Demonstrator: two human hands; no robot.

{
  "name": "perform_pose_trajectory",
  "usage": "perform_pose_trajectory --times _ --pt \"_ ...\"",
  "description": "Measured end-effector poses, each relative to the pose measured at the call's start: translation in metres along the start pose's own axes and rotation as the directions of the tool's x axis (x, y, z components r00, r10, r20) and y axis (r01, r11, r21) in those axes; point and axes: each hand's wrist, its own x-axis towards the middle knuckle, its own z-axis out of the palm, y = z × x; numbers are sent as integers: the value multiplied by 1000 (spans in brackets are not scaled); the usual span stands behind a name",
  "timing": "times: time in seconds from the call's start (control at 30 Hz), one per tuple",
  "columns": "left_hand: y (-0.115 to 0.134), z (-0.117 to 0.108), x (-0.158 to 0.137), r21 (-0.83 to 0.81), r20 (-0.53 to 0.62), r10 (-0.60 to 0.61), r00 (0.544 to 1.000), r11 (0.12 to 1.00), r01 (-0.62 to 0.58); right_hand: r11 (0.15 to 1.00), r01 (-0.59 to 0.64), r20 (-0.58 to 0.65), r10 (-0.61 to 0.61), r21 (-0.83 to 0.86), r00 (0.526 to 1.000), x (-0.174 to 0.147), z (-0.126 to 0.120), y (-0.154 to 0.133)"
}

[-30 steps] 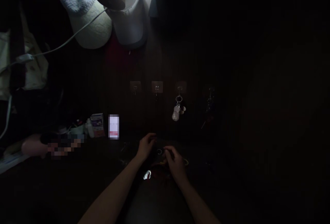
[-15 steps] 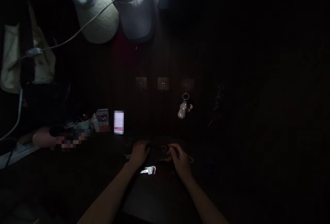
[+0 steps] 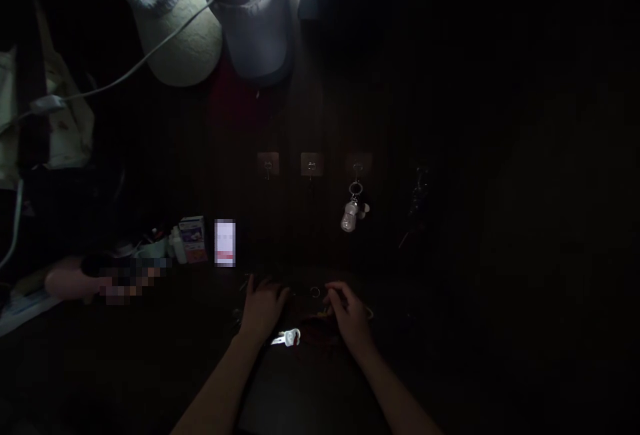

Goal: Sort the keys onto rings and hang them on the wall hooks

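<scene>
My left hand (image 3: pixel 264 305) lies palm down on the dark tabletop, fingers spread, with nothing visible in it. Its fingertips are near small metal pieces (image 3: pixel 245 282) too dim to name. Close to its wrist, a key (image 3: pixel 287 337) glows brightly, with a bit of red at its ring end. My right hand (image 3: pixel 349 315) is closed in a pinch; what lies between thumb and finger is too dark to make out. A small metal ring (image 3: pixel 315 293) shows just left of those fingertips. A yellowish strip and a dark reddish thing (image 3: pixel 320 335) are under and beside this hand.
Clear hooks (image 3: pixel 312 165) line the dark back panel; one carries a keychain with a pale charm (image 3: pixel 349 216). A lit phone (image 3: pixel 225 243) stands upright beside a small box (image 3: pixel 193 238). Caps (image 3: pixel 260 41) and a white cable (image 3: pixel 150 56) hang above. A pink object (image 3: pixel 73 278) lies left.
My left hand has shifted left, away from the ring, and its fingers have spread. My right hand keeps its pinch almost in place. The view has shifted slightly.
</scene>
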Motion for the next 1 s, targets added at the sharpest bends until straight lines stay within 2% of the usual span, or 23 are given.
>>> perform_pose_trajectory --times 0.1,0.27,0.47,0.67,0.77,0.83,1.0 --pt "1 -3 1 -48 -37 22 999 999 -24 1000 18 -7 -19 -23 1000 0 -1 1" --pt "-6 -1 3 -46 -114 -27 993 999 22 997 34 -12 -35 -62 999 1 -3 4" --pt "-3 0 1 -25 -14 74 997 997 -74 998 23 -12 -24 -58 1000 0 -3 2" --pt "-4 -1 0 -18 54 73 996 997 -72 995 20 -80 -27 -93 996 0 -3 -2" --pt "-6 1 1 -141 34 68 997 988 -63 997 13 -106 -21 -82 994 0 -3 -2" --pt "-7 3 4 -292 5 17 1000 956 -15 996 18 -113 -28 -90 993 0 -3 -1" --pt "-1 1 20 -627 4 -253 968 753 199 981 54 -103 -74 -189 992 0 -4 2"
